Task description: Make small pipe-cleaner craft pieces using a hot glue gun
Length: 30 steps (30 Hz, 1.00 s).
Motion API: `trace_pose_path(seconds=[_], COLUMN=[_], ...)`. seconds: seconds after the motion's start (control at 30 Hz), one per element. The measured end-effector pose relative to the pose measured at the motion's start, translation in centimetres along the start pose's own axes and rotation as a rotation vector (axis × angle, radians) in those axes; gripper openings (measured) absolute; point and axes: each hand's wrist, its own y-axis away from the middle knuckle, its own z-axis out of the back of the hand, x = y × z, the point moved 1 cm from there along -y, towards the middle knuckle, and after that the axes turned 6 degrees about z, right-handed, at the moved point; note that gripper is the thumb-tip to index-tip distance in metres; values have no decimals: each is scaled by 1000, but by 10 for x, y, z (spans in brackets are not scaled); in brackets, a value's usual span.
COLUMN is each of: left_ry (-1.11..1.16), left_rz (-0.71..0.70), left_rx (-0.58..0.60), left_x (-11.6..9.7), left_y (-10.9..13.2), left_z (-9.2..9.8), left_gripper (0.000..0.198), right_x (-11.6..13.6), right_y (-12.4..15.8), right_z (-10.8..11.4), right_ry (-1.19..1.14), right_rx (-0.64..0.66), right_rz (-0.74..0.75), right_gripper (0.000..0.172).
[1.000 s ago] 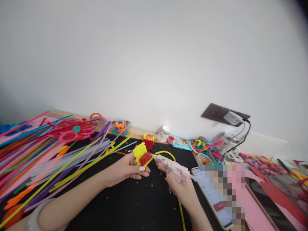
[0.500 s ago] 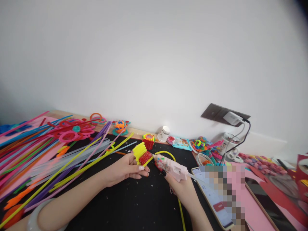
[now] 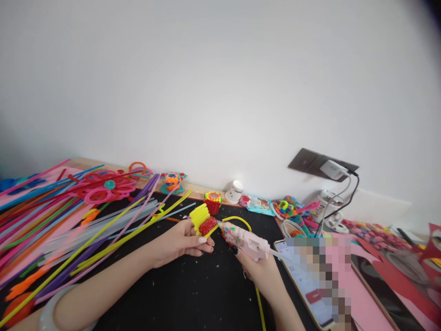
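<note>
My left hand (image 3: 181, 241) is closed on a small craft piece (image 3: 204, 219) made of folded yellow and red pipe cleaners, held just above the black mat (image 3: 193, 294). My right hand (image 3: 257, 271) grips a pale pink glue gun (image 3: 246, 241) covered in stickers. Its nozzle points left and touches the red part of the craft piece. A loose yellow pipe cleaner (image 3: 237, 219) arcs behind the gun.
A big spread of long coloured pipe cleaners (image 3: 65, 225) lies at the left. Finished small crafts (image 3: 212, 201) and a white cup (image 3: 234, 191) line the wall. A phone (image 3: 306, 280), pink sheets (image 3: 361, 303), and a wall socket with charger and cables (image 3: 330, 169) sit at the right.
Hands and glue gun have barely moved. A red paper shape at the far right edge has shifted.
</note>
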Motion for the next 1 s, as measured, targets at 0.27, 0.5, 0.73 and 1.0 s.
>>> trace_pose_path(seconds=[0.27, 0.5, 0.73, 1.0], left_ry=[-5, -10, -7, -11], left_rz=[2, 3, 5, 7], left_rx=[-10, -27, -31, -45], left_x=[0, -1, -1, 1], left_y=[0, 1, 0, -2], left_z=[1, -1, -1, -1], left_gripper=[28, 29, 33, 35], right_x=[-2, 1, 7, 3], right_y=[0, 2, 1, 3], right_z=[0, -2, -2, -4], right_ry=[13, 17, 8, 6], right_rx=[-24, 16, 87, 84], right_rz=[-36, 26, 47, 45], right_gripper=[17, 9, 2, 1])
